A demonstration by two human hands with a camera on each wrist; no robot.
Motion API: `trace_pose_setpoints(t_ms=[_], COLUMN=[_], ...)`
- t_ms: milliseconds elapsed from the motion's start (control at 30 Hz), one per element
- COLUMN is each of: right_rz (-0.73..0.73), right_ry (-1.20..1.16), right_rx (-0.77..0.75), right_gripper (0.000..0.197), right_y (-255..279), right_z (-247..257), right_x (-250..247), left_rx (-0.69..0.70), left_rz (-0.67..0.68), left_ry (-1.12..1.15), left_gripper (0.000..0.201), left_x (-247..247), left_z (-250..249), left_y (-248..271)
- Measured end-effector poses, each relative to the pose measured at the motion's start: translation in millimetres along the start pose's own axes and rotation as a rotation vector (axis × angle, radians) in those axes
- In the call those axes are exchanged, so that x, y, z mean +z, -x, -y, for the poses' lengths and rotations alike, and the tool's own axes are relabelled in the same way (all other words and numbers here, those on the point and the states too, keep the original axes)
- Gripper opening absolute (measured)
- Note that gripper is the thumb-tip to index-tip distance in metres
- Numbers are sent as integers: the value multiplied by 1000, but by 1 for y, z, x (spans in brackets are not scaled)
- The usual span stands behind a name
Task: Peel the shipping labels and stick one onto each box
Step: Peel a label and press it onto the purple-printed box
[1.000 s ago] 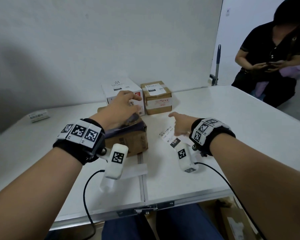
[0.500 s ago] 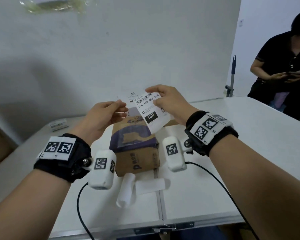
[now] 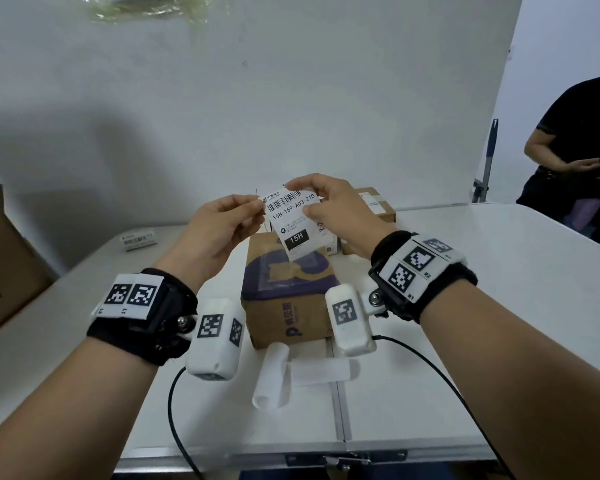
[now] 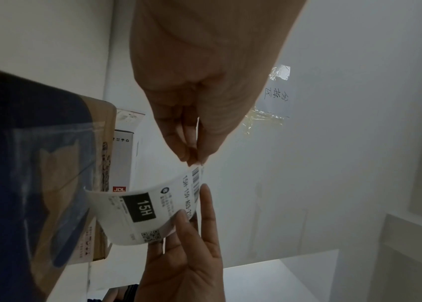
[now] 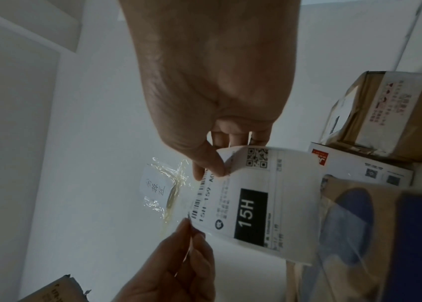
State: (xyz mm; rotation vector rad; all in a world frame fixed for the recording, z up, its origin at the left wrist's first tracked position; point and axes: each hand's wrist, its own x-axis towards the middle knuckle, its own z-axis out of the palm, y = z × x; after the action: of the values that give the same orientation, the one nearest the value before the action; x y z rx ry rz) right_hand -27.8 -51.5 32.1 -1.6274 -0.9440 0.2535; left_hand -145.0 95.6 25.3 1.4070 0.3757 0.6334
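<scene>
I hold a white shipping label (image 3: 293,216), printed "15H", in the air between both hands over a brown box with purple print (image 3: 288,289). My left hand (image 3: 257,204) pinches the label's upper left corner (image 4: 195,163). My right hand (image 3: 303,199) pinches its upper right edge between thumb (image 5: 210,161) and fingers, and the label (image 5: 256,204) curls downward. Behind the box stand a white box (image 5: 360,165) and a taped brown box (image 3: 374,202), which carries a label.
Curled white backing strips (image 3: 271,375) lie on the white table (image 3: 499,306) in front of the box. A small labelled packet (image 3: 139,239) is at far left, a large carton (image 3: 0,265) at the left edge. A person in black (image 3: 582,161) stands at right.
My right hand picked the label off the table and lifted it over the purple-printed box. My left hand left that box and now pinches the label's corner.
</scene>
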Motion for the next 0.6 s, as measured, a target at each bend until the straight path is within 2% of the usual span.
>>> trace_pose_setpoints(t_ms=[167,300,367,467,600], right_rz=[-12,-149,-140,-47,-112], right_ry=[21,255,234,167,189], right_rx=[-3,-129,-157,-138,-179], right_gripper=[38,22,10,10,12], right_y=[0,-3,-4,-1,-2], right_z=[-6,-2,7,15,11], right_x=[5,7,11,23,31], left_rx=[28,78,101,124,109], left_rz=[10,-23,-28,-4,33], left_ry=[-18,-33,-38,-37,-3], left_gripper=[6,7,6,5,6], left_x=[-4,-6,-6,-1,2], left_z=[1,0,-1,-2,-2], left_y=[2,4,5,8,10])
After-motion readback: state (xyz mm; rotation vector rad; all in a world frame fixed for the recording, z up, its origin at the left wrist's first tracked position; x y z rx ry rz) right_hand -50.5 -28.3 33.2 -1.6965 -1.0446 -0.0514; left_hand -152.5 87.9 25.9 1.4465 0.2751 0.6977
